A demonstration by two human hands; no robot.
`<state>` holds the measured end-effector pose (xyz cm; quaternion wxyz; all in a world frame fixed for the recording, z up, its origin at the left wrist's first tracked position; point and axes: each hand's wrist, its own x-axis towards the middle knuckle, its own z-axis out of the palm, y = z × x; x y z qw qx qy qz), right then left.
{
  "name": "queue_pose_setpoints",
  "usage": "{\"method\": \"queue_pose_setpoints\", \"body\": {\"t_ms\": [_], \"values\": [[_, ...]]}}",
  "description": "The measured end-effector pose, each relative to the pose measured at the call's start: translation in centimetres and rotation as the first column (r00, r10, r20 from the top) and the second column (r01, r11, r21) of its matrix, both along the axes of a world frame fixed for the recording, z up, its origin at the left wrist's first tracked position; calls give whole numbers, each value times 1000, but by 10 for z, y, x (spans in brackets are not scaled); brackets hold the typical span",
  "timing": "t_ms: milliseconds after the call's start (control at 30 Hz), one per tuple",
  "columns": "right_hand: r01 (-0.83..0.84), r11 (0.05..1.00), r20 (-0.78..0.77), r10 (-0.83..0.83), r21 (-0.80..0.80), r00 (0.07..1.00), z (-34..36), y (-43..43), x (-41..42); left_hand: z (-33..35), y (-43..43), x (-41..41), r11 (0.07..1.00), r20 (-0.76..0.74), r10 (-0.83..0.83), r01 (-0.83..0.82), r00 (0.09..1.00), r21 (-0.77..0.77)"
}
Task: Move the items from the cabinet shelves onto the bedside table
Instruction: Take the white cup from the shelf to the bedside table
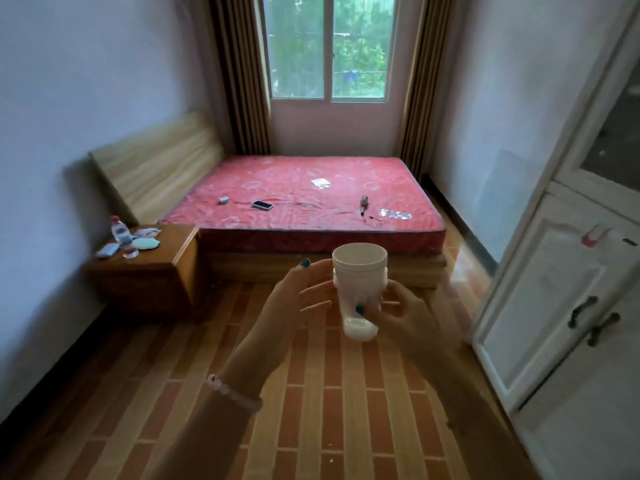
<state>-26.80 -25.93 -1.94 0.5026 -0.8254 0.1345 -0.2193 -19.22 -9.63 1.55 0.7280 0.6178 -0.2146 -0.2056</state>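
You were carrying the white jar (360,271) away from the cabinet (554,289) on your right. The step in hand, as I judge it, was getting it across to the bedside table (166,261), low on your left beside the bed (304,202). Your right hand (408,320) had the real hold: thumb across the front of the jar's lower body, fingers curled round behind it. Your left hand (291,299) was mostly open, its fingers fairly straight and reaching in at the jar's left side. I could not tell whether the tips touched the jar or stopped just short. The jar stood upright between the two hands, in front of you over the brick-patterned floor (311,410) and well apart from the table. To do this well, you needed to keep the jar level, because its wide mouth showed no lid and its contents were not visible. You also needed to let the left hand truly support the side rather than hover. A water bottle (122,237) and some small packets (145,233) already sat toward the back of the tabletop. The bare front part looked the safer place to set the jar down, coming in low so that you did not knock the bottle.
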Motion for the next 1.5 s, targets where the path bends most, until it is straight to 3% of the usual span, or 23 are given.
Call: {"method": "queue_pose_setpoints", "body": {"t_ms": [300,633,900,1500], "values": [[-369,923,-9,372,106,928,-19,47,179,-12,57,124,956,-33,287,-284,957,76],[-646,742,-35,661,180,750,-23,80,390,-10,90,268,774,-138,633,-613,762,160],[-732,662,-77,748,160,659,-38,104,492,-22,110,349,738,-140,675,-662,724,130],[-693,690,-219,724,209,655,-77,168,789,-73,178,664,751,-204,660,-631,723,195]]}}
